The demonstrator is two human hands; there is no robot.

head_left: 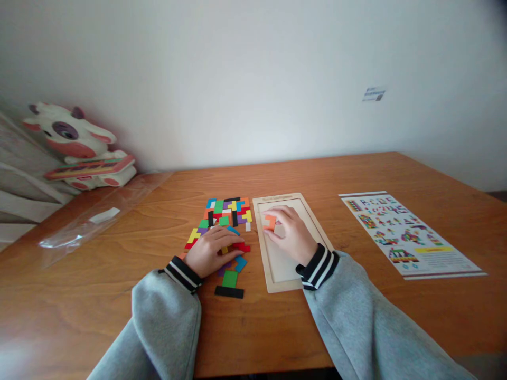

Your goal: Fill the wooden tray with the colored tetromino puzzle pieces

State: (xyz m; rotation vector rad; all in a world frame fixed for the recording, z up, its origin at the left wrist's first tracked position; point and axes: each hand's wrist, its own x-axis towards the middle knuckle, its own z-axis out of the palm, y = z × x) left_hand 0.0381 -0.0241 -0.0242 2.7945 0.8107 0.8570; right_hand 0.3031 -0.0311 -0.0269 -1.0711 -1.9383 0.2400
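Observation:
Between the thumb and fingers of my right hand point(291, 232) is an orange puzzle piece point(270, 222) with a notch, held over the left part of a wooden tray point(266, 274). The tray's floor is pale wood inside a raised rim. My left hand point(214, 250) rests on the loose coloured puzzle pieces to the left of the tray, fingers spread and slightly curled. Its palm side is hidden, along with some pieces under it. Near that hand lie a green piece point(229, 278), a black bar point(229, 292) and a blue piece point(240, 263).
A printed pattern sheet point(412, 237) lies flat at the right. On the left are a clear plastic bag point(79, 232) and a toy cow with a keyboard point(83, 148). The wooden table point(178, 184) meets a white wall point(237, 79) behind.

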